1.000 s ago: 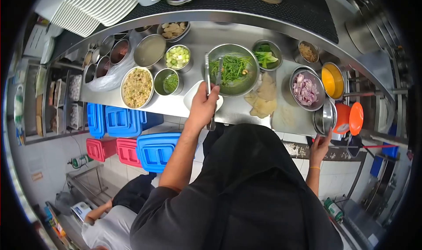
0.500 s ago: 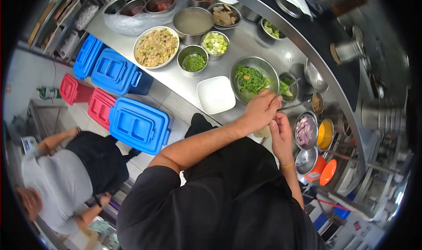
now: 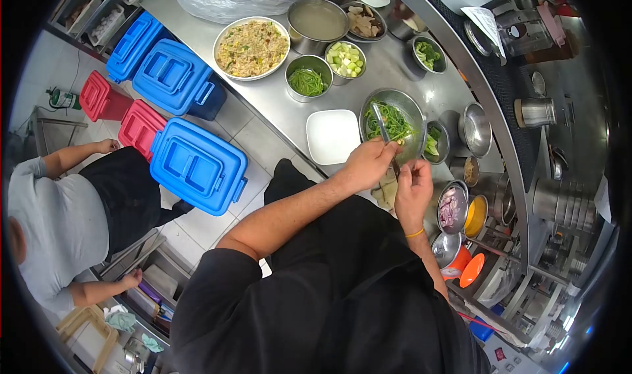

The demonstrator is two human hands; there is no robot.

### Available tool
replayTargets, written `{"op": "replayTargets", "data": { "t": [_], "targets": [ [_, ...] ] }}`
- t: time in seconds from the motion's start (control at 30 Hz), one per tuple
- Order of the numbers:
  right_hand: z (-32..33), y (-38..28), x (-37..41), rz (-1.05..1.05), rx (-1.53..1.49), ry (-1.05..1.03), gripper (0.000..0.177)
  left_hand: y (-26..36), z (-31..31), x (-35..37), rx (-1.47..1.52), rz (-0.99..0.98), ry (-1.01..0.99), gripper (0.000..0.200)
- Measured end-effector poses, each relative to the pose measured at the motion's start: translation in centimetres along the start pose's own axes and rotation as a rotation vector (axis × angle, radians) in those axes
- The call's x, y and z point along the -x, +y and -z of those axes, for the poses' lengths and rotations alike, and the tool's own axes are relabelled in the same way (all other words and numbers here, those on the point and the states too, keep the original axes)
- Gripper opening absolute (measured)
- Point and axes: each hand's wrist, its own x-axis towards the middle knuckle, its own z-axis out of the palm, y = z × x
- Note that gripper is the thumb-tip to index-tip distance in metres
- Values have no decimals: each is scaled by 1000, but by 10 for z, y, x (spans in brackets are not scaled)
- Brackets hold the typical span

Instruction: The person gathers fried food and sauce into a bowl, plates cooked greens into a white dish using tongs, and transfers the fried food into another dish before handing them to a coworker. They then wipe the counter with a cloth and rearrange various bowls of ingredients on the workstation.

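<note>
My left hand (image 3: 370,165) is closed, its fingertips pinched round the middle of a small knife (image 3: 381,122). The blade points away over the round metal bowl (image 3: 409,98) of cut green stalks (image 3: 394,119), and its dark lower end shows between my hands. A small yellowish piece (image 3: 400,142) shows right at the left fingertips. Close beside on the right, my right hand (image 3: 415,188) has its fingers curled together near the knife's lower end; what they hold is hidden. A square white dish (image 3: 332,137) stands to the left of the bowl.
On the metal counter (image 3: 270,107) stand a plate of fried rice (image 3: 251,49) and tins of chopped greens (image 3: 307,82) and pale green chunks (image 3: 345,59). A bowl of sliced onion (image 3: 451,207) stands right. Blue lidded bins (image 3: 196,165) and another person (image 3: 72,209) are at left.
My hands have moved slightly apart. The knife has swung from pointing right to pointing away over the bowl. The view has shifted, and the other person's arms have moved.
</note>
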Motion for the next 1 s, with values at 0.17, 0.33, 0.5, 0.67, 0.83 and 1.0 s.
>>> {"op": "replayTargets", "data": {
  "t": [0.17, 0.33, 0.5, 0.67, 0.83, 1.0],
  "targets": [
    [-3, -3, 4, 77, -65, 46, 8, -15, 0, 0, 259, 182, -107, 45],
    [15, -9, 12, -387, -295, -369, 19, -22, -5, 9, 267, 33, -171, 48],
    [43, -14, 7, -600, -379, -559, 37, -11, 8, 13, 154, 207, -430, 53],
    [76, 15, -17, -324, 425, -271, 44, -31, 47, 31, 9, 186, -153, 39],
    [84, 30, -47, -130, 917, -289, 56, -45, 82, 27, -345, 165, 253, 27],
    [72, 61, -92, 55, 1183, -406, 56, -41, 49, -24, -569, 154, 233, 39]
  ]
}}
